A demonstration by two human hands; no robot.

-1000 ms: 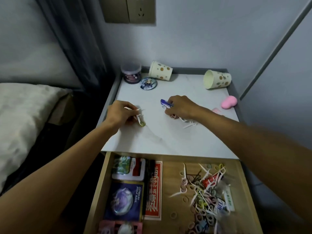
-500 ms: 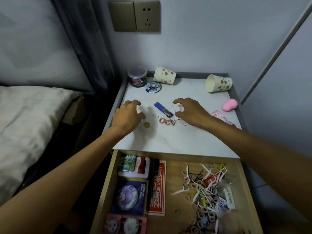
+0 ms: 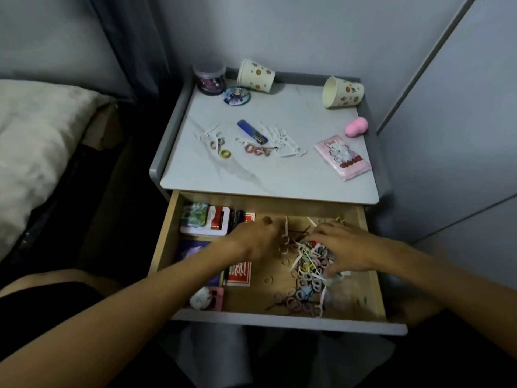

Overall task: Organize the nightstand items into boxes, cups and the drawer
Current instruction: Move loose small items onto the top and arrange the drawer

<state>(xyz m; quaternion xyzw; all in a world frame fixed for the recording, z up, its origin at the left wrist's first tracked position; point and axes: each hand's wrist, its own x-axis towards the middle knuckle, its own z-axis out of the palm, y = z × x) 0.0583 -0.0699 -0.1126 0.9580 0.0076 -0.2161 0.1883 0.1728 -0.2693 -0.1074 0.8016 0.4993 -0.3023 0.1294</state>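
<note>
Hair-tie pile (image 3: 307, 268) | under right hand (image 3: 345, 247), just beside left hand (image 3: 258, 239) | likely light, soft, tangly: scoop from its edges | right splayed, resting on it; left blurred, cannot tell

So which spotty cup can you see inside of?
The cup in the back right corner, near the pink sponge: its open mouth faces the camera. The other cup, beside the dark jar, shows only its outside.

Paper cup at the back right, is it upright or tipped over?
Tipped over: the cup lies on its side, mouth facing left.
</note>
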